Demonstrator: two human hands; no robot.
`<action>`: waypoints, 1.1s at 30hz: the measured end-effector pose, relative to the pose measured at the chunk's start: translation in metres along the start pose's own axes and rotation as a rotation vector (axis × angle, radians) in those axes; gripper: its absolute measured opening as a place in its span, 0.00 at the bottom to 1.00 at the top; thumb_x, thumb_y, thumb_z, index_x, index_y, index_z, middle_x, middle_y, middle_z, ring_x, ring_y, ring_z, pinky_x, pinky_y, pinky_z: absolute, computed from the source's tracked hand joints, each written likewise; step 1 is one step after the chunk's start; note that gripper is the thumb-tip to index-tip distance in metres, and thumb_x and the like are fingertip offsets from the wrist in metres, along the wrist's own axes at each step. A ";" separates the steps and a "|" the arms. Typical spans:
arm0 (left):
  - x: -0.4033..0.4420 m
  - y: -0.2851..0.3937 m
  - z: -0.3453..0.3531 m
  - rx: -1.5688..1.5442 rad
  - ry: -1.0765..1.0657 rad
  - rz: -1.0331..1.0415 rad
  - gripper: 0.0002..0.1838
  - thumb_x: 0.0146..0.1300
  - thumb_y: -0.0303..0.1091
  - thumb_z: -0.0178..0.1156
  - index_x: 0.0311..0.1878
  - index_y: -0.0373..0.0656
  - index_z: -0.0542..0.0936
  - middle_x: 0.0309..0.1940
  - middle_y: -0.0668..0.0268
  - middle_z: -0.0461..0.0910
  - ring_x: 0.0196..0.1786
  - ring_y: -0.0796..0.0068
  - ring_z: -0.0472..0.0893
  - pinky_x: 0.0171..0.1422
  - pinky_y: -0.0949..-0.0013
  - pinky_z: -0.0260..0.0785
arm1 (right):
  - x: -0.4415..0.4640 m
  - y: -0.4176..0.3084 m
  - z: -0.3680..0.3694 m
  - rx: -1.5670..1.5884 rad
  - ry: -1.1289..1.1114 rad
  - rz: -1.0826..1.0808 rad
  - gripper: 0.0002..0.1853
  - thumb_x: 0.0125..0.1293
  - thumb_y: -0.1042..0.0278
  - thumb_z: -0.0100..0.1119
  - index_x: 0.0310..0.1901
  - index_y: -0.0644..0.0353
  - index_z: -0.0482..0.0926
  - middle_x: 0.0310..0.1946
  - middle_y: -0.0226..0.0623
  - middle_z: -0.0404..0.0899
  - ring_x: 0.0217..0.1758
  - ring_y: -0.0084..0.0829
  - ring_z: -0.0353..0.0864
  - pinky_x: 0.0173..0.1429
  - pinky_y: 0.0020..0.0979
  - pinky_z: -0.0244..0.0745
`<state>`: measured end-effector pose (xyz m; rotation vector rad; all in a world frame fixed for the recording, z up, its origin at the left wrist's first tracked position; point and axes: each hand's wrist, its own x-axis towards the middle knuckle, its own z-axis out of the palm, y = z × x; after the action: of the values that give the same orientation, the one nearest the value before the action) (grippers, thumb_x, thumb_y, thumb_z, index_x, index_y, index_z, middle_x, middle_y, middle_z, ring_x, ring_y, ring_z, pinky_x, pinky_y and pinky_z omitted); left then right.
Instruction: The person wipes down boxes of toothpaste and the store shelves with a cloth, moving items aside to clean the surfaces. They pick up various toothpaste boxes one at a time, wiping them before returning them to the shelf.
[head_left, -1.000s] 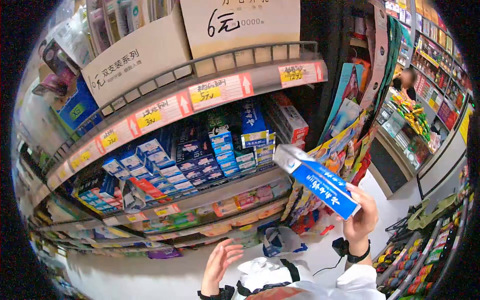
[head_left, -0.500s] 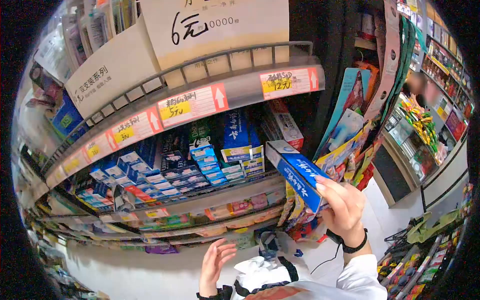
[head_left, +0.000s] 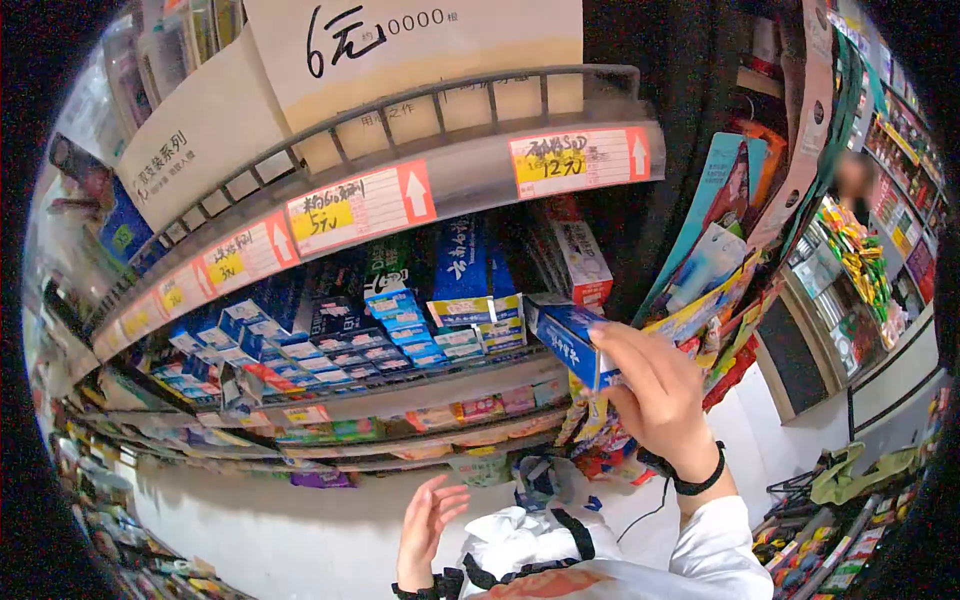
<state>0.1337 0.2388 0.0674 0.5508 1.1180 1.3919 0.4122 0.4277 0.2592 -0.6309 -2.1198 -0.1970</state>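
My right hand (head_left: 660,395) is closed round the near end of a blue toothpaste box (head_left: 568,340) with white lettering. The box points toward the shelf, its far end close to the blue boxes there. Part of it is hidden behind my fingers. On the shelf, beside that end, lies a large blue toothpaste box (head_left: 468,265) on top of stacked cartons. A white and red carton (head_left: 582,258) sits just behind. Low at the front, my left hand (head_left: 430,525) hangs with fingers apart, holding nothing, left of a white plastic bag (head_left: 515,540).
Several stacked cartons (head_left: 270,335) fill the shelf to the left. Above runs a rail with price tags (head_left: 360,205) and a handwritten card (head_left: 420,50). Hanging packets (head_left: 715,270) crowd the right side. A person (head_left: 852,185) is in the right background.
My right hand has carried the toothpaste box slightly left and inward toward the shelf, its top end now lower. The camera view has shifted a little. My left hand has barely moved.
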 end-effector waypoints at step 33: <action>0.012 -0.012 -0.003 -0.024 0.026 -0.025 0.28 0.74 0.48 0.48 0.65 0.34 0.65 0.53 0.44 0.76 0.56 0.54 0.79 0.59 0.58 0.74 | 0.018 0.006 0.034 -0.164 -0.199 0.065 0.26 0.53 0.70 0.60 0.57 0.58 0.74 0.51 0.41 0.77 0.45 0.39 0.76 0.46 0.39 0.74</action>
<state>0.1348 0.2472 0.0527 0.5018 1.1244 1.3927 0.3824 0.4514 0.2531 -0.8447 -2.2859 -0.2839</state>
